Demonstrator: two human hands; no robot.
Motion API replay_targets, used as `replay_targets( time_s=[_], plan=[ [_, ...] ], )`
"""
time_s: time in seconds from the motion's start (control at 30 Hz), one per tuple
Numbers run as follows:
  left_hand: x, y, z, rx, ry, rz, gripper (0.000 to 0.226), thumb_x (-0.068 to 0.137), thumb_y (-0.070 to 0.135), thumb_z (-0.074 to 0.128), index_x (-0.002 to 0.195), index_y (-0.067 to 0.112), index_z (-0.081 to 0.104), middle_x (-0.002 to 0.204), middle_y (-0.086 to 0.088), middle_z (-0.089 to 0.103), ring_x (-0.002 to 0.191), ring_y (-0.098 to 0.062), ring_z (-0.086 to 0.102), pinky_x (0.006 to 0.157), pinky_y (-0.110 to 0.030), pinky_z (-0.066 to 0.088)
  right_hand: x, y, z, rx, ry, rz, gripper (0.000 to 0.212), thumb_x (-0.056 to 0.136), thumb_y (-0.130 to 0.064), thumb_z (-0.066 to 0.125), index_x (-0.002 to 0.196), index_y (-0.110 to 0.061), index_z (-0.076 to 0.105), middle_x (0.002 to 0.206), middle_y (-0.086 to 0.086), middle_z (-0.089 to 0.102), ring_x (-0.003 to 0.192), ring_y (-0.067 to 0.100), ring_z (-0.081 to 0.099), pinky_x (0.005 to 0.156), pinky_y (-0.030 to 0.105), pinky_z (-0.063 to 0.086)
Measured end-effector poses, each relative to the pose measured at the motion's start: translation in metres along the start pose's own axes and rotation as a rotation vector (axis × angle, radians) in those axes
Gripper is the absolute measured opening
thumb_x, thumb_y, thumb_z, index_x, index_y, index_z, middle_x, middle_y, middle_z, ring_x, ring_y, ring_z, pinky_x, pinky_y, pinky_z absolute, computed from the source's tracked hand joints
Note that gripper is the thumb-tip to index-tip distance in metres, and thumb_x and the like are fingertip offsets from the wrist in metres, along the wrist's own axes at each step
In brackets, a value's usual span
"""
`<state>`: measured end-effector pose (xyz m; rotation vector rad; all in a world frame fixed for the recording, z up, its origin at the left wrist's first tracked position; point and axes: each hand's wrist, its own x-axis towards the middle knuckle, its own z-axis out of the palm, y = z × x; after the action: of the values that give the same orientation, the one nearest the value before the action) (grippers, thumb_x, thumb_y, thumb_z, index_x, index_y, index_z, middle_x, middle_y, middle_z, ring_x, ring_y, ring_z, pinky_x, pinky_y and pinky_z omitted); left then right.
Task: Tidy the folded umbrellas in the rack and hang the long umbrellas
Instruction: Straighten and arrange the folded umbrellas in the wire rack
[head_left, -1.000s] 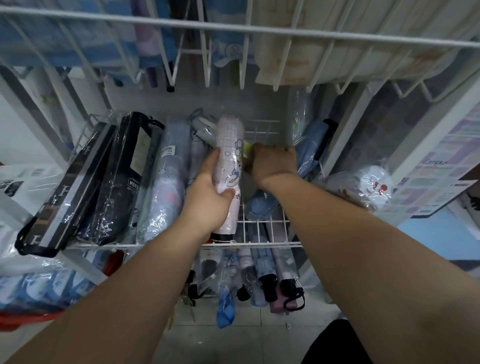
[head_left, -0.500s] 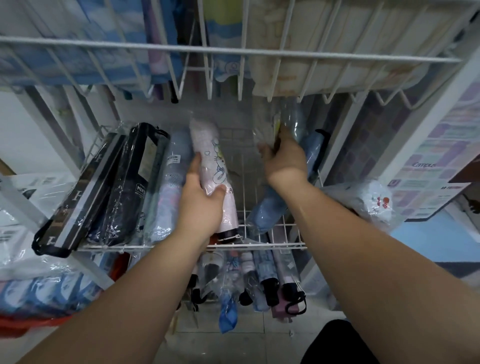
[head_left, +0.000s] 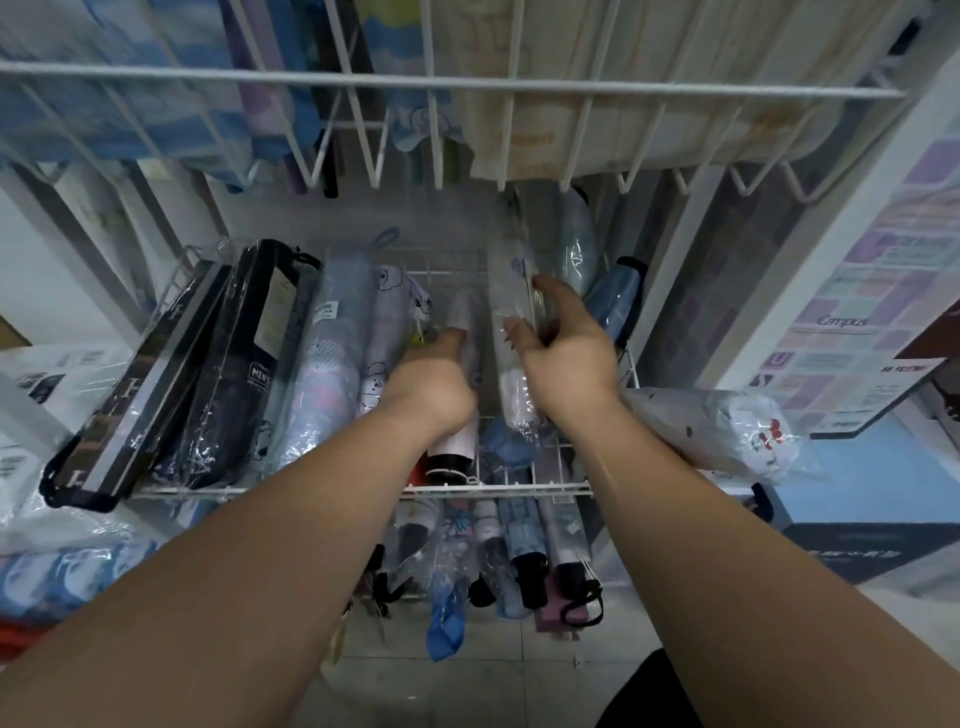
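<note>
Your left hand (head_left: 431, 384) lies over the pink umbrella (head_left: 457, 441) in the middle of the rack (head_left: 311, 491). Its fingers curl down round the barrel, but blur hides how firm the grip is. The umbrella's black handle end points at the front rim.

Your right hand (head_left: 566, 358) grips the white umbrella (head_left: 511, 395), which is sleeved in clear film and sits just right of the pink one. The thumb is on the near side and the fingers hook over the far side, so the hand is half closed. The umbrella's top tilts toward the back edge, out of line with the row.

Step in hand, by judgement: lining the folded umbrellas up in a row. Hanging the long ones is not yet begun.

Next move: lay the white umbrella flat, parallel to the pink one, handle end to the front rim. Then press both left against the panda umbrella (head_left: 389, 338) to close the gap. The film looks slick, so expect it to slip in the grip.

Pose: both forearms reach in over the front rim, roughly parallel, with the backs of the hands up.

Black packs (head_left: 156, 374) lean at the left edge. A blue umbrella (head_left: 618, 301) is propped in the back right corner. A stray umbrella (head_left: 727, 431) lies outside the right edge and likely needs a slot.
</note>
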<state>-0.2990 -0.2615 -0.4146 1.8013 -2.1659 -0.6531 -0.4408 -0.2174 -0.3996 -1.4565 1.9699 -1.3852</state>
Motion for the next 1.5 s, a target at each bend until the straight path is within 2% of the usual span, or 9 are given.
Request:
replay_targets(
  time_s=[0.1, 0.3, 0.53, 0.73, 0.87, 1.03, 1.23, 1.37, 1.5],
  plan=[
    [-0.005, -0.001, 0.001, 0.144, -0.019, 0.056, 0.074, 0.089, 0.036, 0.068, 0.154, 0.030, 0.032, 0.151, -0.018, 0.042, 0.133, -0.037, 0.048, 0.103, -0.035, 0.043, -0.003, 0.001, -0.001, -0.034, 0.010, -0.033, 0.052, 0.091, -0.039, 0.067, 0.139, -0.035, 0.050, 0.112, 0.002, 0.072, 0.100, 0.023, 0.068, 0.085, 0.034, 0.056],
    [-0.025, -0.004, -0.010, 0.248, -0.118, 0.213, 0.049, 0.088, 0.034, 0.062, 0.136, 0.028, 0.055, 0.134, -0.017, 0.051, 0.120, -0.036, 0.058, 0.090, -0.032, 0.046, -0.003, 0.001, 0.001, -0.072, 0.021, -0.041, 0.049, 0.090, -0.042, 0.066, 0.136, -0.035, 0.052, 0.102, 0.001, 0.072, 0.096, 0.023, 0.068, 0.080, 0.032, 0.056],
    [-0.034, -0.014, -0.001, 0.531, -0.240, 0.326, 0.073, 0.089, 0.035, 0.067, 0.154, 0.035, 0.033, 0.170, 0.004, 0.003, 0.141, -0.035, 0.042, 0.110, -0.044, 0.043, -0.005, 0.001, 0.003, -0.115, 0.022, -0.052, 0.049, 0.088, -0.043, 0.067, 0.135, -0.034, 0.055, 0.098, 0.002, 0.074, 0.095, 0.023, 0.068, 0.081, 0.032, 0.055],
    [-0.038, 0.000, -0.013, 0.899, -0.042, 0.364, 0.058, 0.086, 0.057, 0.061, 0.139, 0.033, 0.055, 0.152, 0.004, 0.043, 0.134, -0.032, 0.037, 0.101, -0.047, 0.034, -0.010, 0.000, 0.002, -0.158, 0.027, -0.089, 0.049, 0.088, -0.043, 0.067, 0.135, -0.032, 0.058, 0.098, 0.002, 0.074, 0.096, 0.024, 0.068, 0.080, 0.030, 0.054],
    [-0.036, -0.008, -0.020, 0.887, -0.058, 0.372, 0.062, 0.083, 0.064, 0.061, 0.138, 0.036, 0.056, 0.149, 0.006, 0.044, 0.138, -0.032, 0.032, 0.110, -0.061, 0.022, -0.015, -0.002, 0.000, -0.189, 0.016, -0.095, 0.049, 0.089, -0.043, 0.066, 0.135, -0.030, 0.058, 0.095, 0.004, 0.074, 0.094, 0.026, 0.069, 0.075, 0.026, 0.050],
    [-0.042, -0.025, -0.024, 0.773, -0.194, 0.361, 0.071, 0.093, 0.052, 0.055, 0.157, 0.040, 0.027, 0.169, 0.009, 0.015, 0.154, -0.030, 0.012, 0.118, -0.070, 0.004, -0.023, -0.002, 0.004, -0.285, -0.099, -0.125, 0.050, 0.087, -0.047, 0.066, 0.133, -0.030, 0.058, 0.108, 0.005, 0.074, 0.102, 0.028, 0.067, 0.083, 0.032, 0.054],
    [-0.049, -0.041, -0.044, 0.633, 0.082, 0.422, 0.035, 0.088, 0.019, 0.057, 0.121, 0.023, 0.067, 0.122, 0.001, 0.066, 0.123, -0.026, 0.053, 0.106, -0.042, 0.038, -0.021, -0.006, 0.016, -0.350, -0.113, -0.115, 0.049, 0.087, -0.049, 0.064, 0.132, -0.032, 0.057, 0.104, 0.007, 0.073, 0.102, 0.030, 0.066, 0.081, 0.031, 0.050],
    [-0.054, -0.046, -0.049, 0.485, 0.234, 0.414, 0.035, 0.095, 0.030, 0.053, 0.127, 0.023, 0.065, 0.128, -0.002, 0.067, 0.130, -0.028, 0.051, 0.110, -0.043, 0.033, -0.023, -0.012, 0.033, -0.279, -0.125, -0.110, 0.052, 0.085, -0.049, 0.067, 0.132, -0.027, 0.059, 0.109, 0.007, 0.073, 0.103, 0.028, 0.066, 0.083, 0.031, 0.053],
    [-0.062, -0.046, -0.048, 0.506, 0.132, 0.369, 0.056, 0.099, 0.053, 0.043, 0.148, 0.027, 0.045, 0.150, 0.001, 0.053, 0.145, -0.026, 0.039, 0.122, -0.055, 0.013, -0.024, -0.014, 0.048, -0.281, -0.292, -0.210, 0.046, 0.087, -0.039, 0.071, 0.130, -0.024, 0.065, 0.122, 0.003, 0.070, 0.112, 0.021, 0.065, 0.095, 0.027, 0.049]
  ],
)
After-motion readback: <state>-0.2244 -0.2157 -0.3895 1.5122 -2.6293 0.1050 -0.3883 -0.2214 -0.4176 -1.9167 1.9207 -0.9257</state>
